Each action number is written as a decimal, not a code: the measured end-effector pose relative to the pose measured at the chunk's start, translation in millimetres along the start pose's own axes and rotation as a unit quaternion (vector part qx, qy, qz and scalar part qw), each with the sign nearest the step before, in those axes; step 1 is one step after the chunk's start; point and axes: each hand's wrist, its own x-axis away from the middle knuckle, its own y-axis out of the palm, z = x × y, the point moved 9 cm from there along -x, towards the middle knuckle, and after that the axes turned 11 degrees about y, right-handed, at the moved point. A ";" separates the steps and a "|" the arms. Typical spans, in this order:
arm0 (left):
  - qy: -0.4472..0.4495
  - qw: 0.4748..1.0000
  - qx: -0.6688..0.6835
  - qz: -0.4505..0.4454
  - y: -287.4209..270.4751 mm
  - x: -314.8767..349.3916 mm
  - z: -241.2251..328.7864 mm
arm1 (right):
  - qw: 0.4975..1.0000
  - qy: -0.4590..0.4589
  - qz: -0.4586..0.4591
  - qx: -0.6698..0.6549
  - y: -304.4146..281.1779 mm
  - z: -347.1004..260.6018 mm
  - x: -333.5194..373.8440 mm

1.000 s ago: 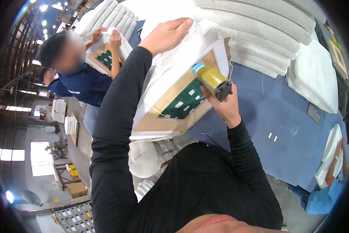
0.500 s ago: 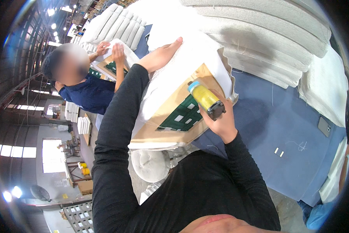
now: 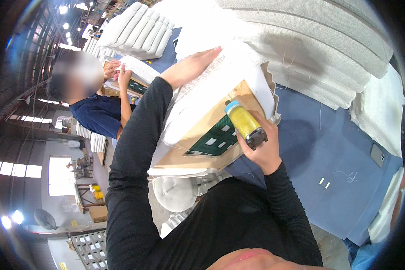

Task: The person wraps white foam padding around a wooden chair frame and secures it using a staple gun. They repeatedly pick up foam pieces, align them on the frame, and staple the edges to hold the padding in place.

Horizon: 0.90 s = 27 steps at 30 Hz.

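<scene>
In front of me a wooden-framed seat cushion (image 3: 171, 158) stands tilted on its edge, with dark green webbing (image 3: 212, 138) in its opening and white fabric (image 3: 202, 87) over its padding. My left hand (image 3: 191, 67) lies flat on that fabric at the upper side, fingers stretched out and together. My right hand (image 3: 266, 144) is wrapped round a yellow and black staple gun (image 3: 246, 123) with a light blue ring. The gun's nose is close to the wooden frame; I cannot tell whether it touches. The fabric's loose edge (image 3: 274, 92) hangs at the right corner.
The blue-grey table (image 3: 301, 157) carries a stack of pale cushions (image 3: 310, 49), a phone (image 3: 377, 155), two small light strips (image 3: 324, 182) and loose thread (image 3: 346, 176). At left a co-worker (image 3: 99, 112) handles another frame beside more cushions (image 3: 135, 33). A round tufted seat (image 3: 175, 193) is below.
The staple gun and my right hand have shifted slightly right and down, along with the view. My left hand stays on the fabric. The co-worker's hands have come closer together.
</scene>
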 end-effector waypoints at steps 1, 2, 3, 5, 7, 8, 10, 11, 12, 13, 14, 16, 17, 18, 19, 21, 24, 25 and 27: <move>-0.038 0.997 0.055 -0.029 1.5 -1.6 -13.7 | 1.000 -0.001 0.001 0.004 1.1 -2.2 0.7; -0.053 0.998 0.038 -0.016 2.4 -4.1 -15.8 | 1.000 -0.003 0.007 -0.001 1.1 -0.8 0.4; -0.068 0.997 0.021 -0.003 5.3 -5.9 -17.6 | 1.000 -0.004 0.013 -0.007 2.5 1.8 0.0; -0.062 0.997 -0.035 0.031 5.4 -2.2 -15.8 | 1.000 0.005 0.008 -0.019 5.1 4.3 -0.1; -0.019 0.991 -0.112 0.072 3.4 9.3 -6.6 | 0.999 0.026 -0.014 -0.032 9.1 5.3 0.4; 0.020 0.990 -0.119 0.079 8.6 14.8 5.2 | 0.999 0.026 0.000 -0.025 8.1 2.7 1.5; 0.103 0.982 -0.132 0.091 16.7 21.0 35.1 | 0.999 0.026 0.033 -0.010 7.3 -0.6 4.0; 0.110 0.979 -0.143 0.089 17.9 23.4 40.5 | 0.999 0.023 0.032 -0.006 7.8 0.3 4.5; 0.118 0.977 -0.154 0.087 19.2 25.1 45.2 | 0.999 0.019 0.031 -0.002 7.7 2.4 4.3; 0.127 0.974 -0.165 0.084 20.5 26.6 50.0 | 0.999 0.016 0.031 0.003 7.8 4.0 4.2; 0.124 0.974 -0.175 0.072 22.0 28.5 55.2 | 0.999 0.026 0.026 -0.002 5.9 3.2 2.8; 0.121 0.973 -0.193 0.045 26.0 30.3 62.9 | 0.999 0.046 0.018 -0.009 -0.7 -0.1 -1.1; 0.139 0.974 -0.173 0.044 22.0 31.1 60.3 | 0.999 0.025 0.012 -0.021 -0.1 -3.1 -3.4; 0.158 0.975 -0.148 0.043 16.2 26.8 47.6 | 0.999 0.007 0.005 -0.032 0.3 -3.1 -5.6; 0.175 0.976 -0.124 0.039 11.9 21.4 37.8 | 0.999 -0.009 0.001 -0.044 1.1 -4.7 -5.6; 0.066 0.995 -0.062 0.037 5.8 8.9 2.2 | 0.998 -0.004 -0.018 -0.060 4.5 -5.8 -4.4; 0.091 0.983 -0.146 0.069 9.9 -1.4 7.7 | 0.999 -0.011 0.001 -0.048 5.8 -2.0 -2.6; 0.114 0.975 -0.172 0.080 15.0 7.1 15.0 | 0.999 -0.016 0.015 -0.037 5.8 -0.6 -2.1; 0.138 0.965 -0.203 0.094 22.0 26.0 40.6 | 0.999 -0.006 0.004 -0.044 7.9 0.8 -2.7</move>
